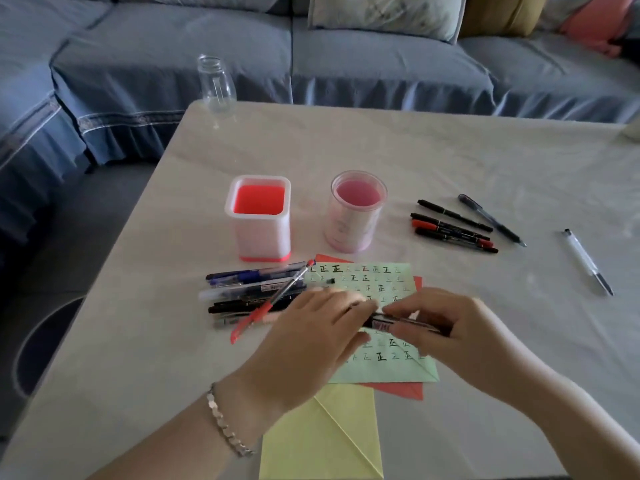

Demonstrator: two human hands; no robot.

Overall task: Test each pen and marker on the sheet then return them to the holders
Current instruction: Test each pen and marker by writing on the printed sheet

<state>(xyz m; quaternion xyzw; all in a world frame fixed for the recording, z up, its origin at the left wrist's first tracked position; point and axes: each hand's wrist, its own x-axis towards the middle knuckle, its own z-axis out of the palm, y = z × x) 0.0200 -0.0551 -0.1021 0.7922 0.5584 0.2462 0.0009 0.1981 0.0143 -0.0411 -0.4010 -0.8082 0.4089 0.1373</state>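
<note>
Both hands [374, 327] on a marker [398, 322] above pale table [485, 161], blue sofa [173, 57] behind

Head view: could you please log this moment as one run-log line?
hands: left and right both hold pen | over: green sheet | holders: square, round, both empty

The green sheet [377, 282] bore rows of black marks, over an orange sheet [398, 389] and a yellow one [322, 441].

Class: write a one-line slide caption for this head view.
Both hands hold a pen over the sheet; holders stand empty.
</note>
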